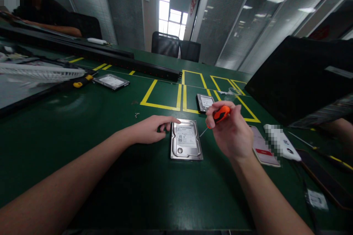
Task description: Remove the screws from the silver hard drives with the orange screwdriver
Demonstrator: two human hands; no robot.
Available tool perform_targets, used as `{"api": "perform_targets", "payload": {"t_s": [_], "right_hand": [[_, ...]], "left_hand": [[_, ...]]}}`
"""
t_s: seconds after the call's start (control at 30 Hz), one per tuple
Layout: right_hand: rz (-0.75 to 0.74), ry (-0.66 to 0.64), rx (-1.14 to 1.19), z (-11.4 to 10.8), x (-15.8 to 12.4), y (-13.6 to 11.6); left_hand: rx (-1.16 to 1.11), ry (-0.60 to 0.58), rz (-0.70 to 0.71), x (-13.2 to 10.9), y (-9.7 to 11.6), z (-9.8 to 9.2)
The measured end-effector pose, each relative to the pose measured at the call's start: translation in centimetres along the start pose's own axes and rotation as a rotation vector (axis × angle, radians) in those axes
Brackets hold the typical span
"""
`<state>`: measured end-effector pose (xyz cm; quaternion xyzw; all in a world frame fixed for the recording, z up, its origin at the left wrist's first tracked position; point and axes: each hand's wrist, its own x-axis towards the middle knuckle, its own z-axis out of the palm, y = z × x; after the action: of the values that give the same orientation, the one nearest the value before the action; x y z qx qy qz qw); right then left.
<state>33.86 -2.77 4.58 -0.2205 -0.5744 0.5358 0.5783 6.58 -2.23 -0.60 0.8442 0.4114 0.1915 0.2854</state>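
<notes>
A silver hard drive (186, 141) with a white label lies flat on the green table in front of me. My left hand (153, 128) rests at its upper left, the index finger stretched over the top edge and the other fingers loosely curled. My right hand (230, 128) is closed around the orange and black handle of a screwdriver (221, 114). The screwdriver's thin shaft slants down to the drive's right edge; I cannot tell whether its tip touches. Behind my right hand sits a second hard drive (204, 102). Several tiny screws (136, 115) lie left of the near drive.
Another hard drive (111, 80) and a yellow-handled screwdriver (82, 80) lie at left, near a white basket (41, 71). Phones (264, 148), another screwdriver (331, 157) and a large black monitor-like panel (298, 77) occupy the right. A long black bar (110, 60) crosses behind. A person (52, 14) sits far left.
</notes>
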Motion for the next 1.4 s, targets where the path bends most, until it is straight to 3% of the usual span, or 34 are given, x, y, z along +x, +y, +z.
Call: {"api": "perform_targets", "payload": {"t_s": [1.4], "right_hand": [[-0.028, 0.003, 0.028, -0.14, -0.04, 0.02]], "left_hand": [[0.015, 0.002, 0.01, 0.0, 0.1, -0.03]]}}
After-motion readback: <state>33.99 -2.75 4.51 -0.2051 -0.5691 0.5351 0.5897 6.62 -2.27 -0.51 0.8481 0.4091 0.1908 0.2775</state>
